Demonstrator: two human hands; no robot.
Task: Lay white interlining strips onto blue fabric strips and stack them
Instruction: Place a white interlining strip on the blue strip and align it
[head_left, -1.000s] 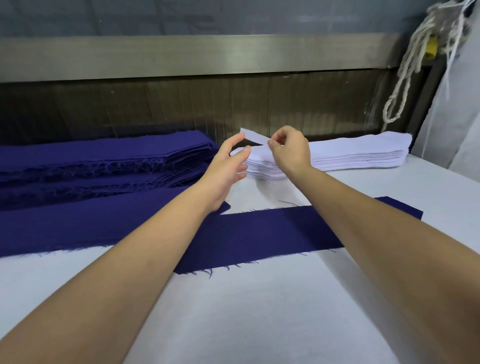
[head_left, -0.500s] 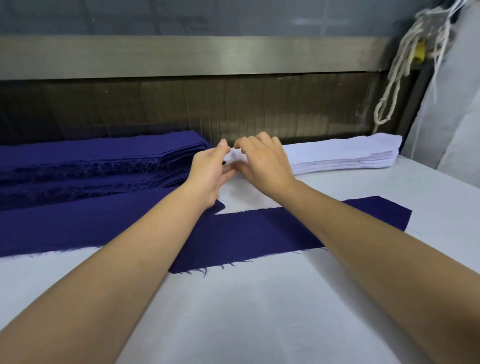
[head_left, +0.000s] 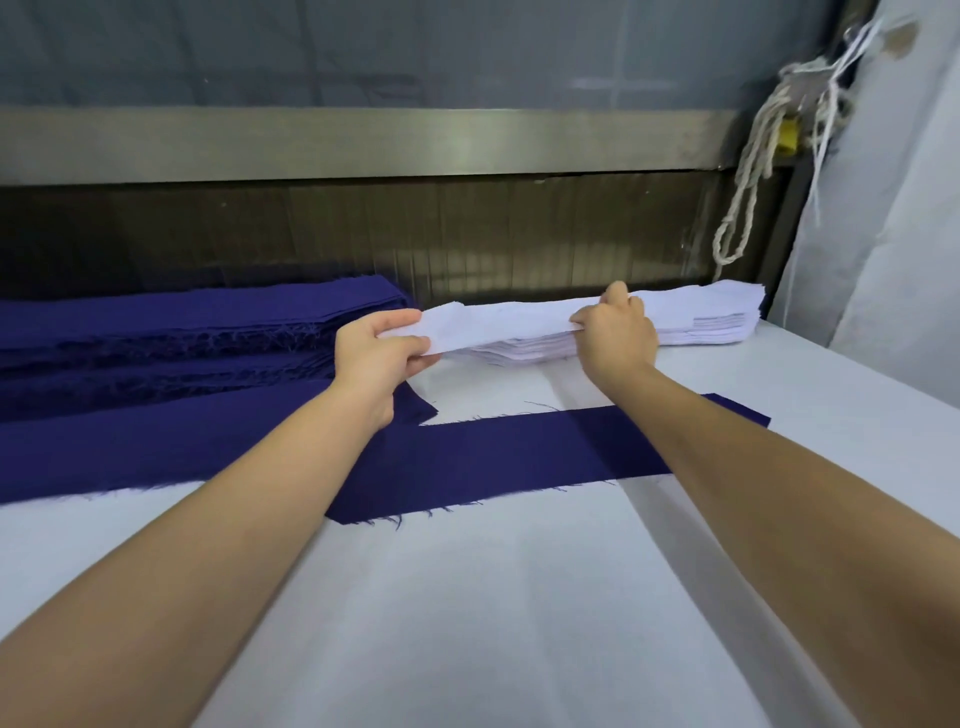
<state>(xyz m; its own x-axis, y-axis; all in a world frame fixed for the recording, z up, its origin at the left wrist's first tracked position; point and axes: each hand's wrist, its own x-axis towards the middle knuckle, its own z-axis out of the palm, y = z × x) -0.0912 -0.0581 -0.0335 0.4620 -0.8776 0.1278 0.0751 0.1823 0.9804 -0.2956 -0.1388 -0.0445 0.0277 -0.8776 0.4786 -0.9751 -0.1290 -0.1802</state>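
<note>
While hands (head_left: 382, 353) (head_left: 615, 332) pinch it, a white strip (head_left: 498, 318) overlies its stack (head_left: 719, 335).

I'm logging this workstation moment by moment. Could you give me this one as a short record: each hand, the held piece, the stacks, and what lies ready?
left hand: pinches the left end of the white interlining strip
right hand: grips the same strip further right, over the white stack
white stack: back right of the table
blue stack: back left
blue strip: flat on the table, no interlining on it yet
</note>
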